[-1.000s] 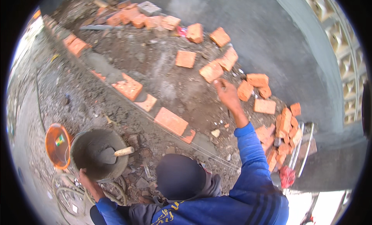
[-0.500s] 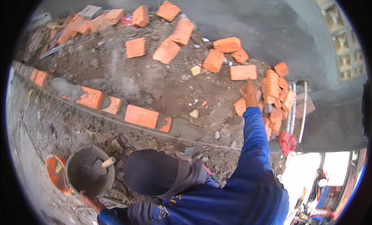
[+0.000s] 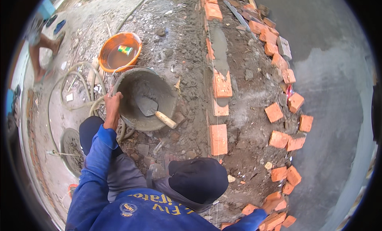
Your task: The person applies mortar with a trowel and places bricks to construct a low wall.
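My left hand [image 3: 112,105] curls its fingers over the near-left rim of a grey mortar bucket [image 3: 165,87]. Inside it, a trowel [image 3: 147,106] rests blade-down in wet mortar, its wooden handle [image 3: 166,119] leaning on the rim. My right arm in its blue sleeve [image 3: 248,221] reaches to the lower right, into a heap of orange bricks [image 3: 274,221]; I cannot make out that hand among them. Ahead, a low course of bricks [image 3: 218,139] runs away from me, with wet mortar [image 3: 220,48] spread farther along it.
A string line [image 3: 213,72] follows the course. Beyond the bucket stands an orange basin [image 3: 120,52] of cloudy water with a packet. A hose [image 3: 65,77] loops at left near another mortar container [image 3: 72,151]. Another person's leg [image 3: 43,44] is at far left; a grey wall [image 3: 330,91] lies right.
The view has swung left, bringing the bucket and basin near the middle. My left hand now shows clearly on the bucket rim. My right hand, visible earlier at the bricks, can no longer be made out.
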A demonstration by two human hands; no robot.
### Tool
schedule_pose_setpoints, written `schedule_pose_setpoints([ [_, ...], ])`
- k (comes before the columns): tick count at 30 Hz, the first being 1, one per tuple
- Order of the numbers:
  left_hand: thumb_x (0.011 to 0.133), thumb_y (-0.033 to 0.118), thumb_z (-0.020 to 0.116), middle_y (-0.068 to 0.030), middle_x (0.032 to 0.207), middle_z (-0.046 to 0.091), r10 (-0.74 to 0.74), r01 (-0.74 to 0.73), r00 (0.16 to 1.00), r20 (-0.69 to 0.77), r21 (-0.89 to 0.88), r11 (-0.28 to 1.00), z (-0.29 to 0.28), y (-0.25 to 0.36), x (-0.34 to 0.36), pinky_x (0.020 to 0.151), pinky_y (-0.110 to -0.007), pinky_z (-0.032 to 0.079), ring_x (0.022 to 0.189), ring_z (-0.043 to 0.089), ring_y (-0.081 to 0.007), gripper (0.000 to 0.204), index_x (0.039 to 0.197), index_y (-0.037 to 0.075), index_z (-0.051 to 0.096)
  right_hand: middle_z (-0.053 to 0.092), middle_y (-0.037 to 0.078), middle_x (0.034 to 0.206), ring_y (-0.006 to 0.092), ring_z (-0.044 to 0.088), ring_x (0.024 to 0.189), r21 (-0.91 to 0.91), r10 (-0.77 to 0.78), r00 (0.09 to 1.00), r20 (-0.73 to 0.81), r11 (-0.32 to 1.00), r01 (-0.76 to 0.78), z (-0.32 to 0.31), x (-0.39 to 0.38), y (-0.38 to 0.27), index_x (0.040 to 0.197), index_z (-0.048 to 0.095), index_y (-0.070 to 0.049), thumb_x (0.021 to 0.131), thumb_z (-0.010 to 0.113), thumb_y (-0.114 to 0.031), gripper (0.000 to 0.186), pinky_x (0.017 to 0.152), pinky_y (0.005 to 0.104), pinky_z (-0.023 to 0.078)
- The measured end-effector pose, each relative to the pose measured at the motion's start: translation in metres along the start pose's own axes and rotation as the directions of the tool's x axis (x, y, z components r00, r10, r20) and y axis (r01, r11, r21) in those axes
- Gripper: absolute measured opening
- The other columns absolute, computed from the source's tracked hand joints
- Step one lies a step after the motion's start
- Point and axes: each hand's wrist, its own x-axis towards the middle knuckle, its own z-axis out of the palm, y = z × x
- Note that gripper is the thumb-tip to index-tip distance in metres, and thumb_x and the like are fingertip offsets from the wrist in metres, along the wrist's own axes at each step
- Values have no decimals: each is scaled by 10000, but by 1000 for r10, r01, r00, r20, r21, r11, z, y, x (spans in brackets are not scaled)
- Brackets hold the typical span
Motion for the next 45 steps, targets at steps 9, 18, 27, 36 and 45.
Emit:
schedule_pose_setpoints([
  [9,825,33,606,-136,1143,684,84,-86,989,-120,-9,996,36,18,-19,875,-299,490,963,604,-191,652,1455,-108,518,357,207,1647,287,395,1474,18,-465,340,817,611,792,86,-252,-32,1625,277,34,915,732,-106,854,1216,407,327],
  [18,838,28,581,-260,1391,633,153,-157,970,-190,-8,988,34,6,-2,1072,-360,467,1261,627,-292,712,1513,-138,425,670,242,1368,437,649,1255,412,-389,-368,845,33,911,432,-523,-69,1537,542,-140,870,728,-543,801,1049,466,516],
  [27,832,25,579,-207,1332,673,92,-100,976,-198,-31,995,36,4,0,1032,-351,477,1187,641,-262,655,1476,-76,516,751,222,1182,439,708,1097,364,-427,-406,808,-180,914,554,-604,-51,1417,676,-190,892,671,-607,670,937,525,556],
  [36,838,43,582,-169,1242,705,57,-62,984,-172,-25,998,33,16,-7,979,-336,491,1074,656,-232,542,1370,-62,606,736,218,1241,431,696,1154,335,-300,-385,873,-206,919,554,-616,-61,1420,668,-163,888,688,-593,684,967,504,545],
  [45,837,34,574,-144,1314,670,27,-33,992,-127,-48,998,36,19,-15,923,-289,491,1074,622,-172,655,1482,-60,516,728,224,1258,438,683,1184,362,-370,-406,836,-184,914,565,-601,-52,1434,659,-174,902,643,-667,725,1017,487,523],
])
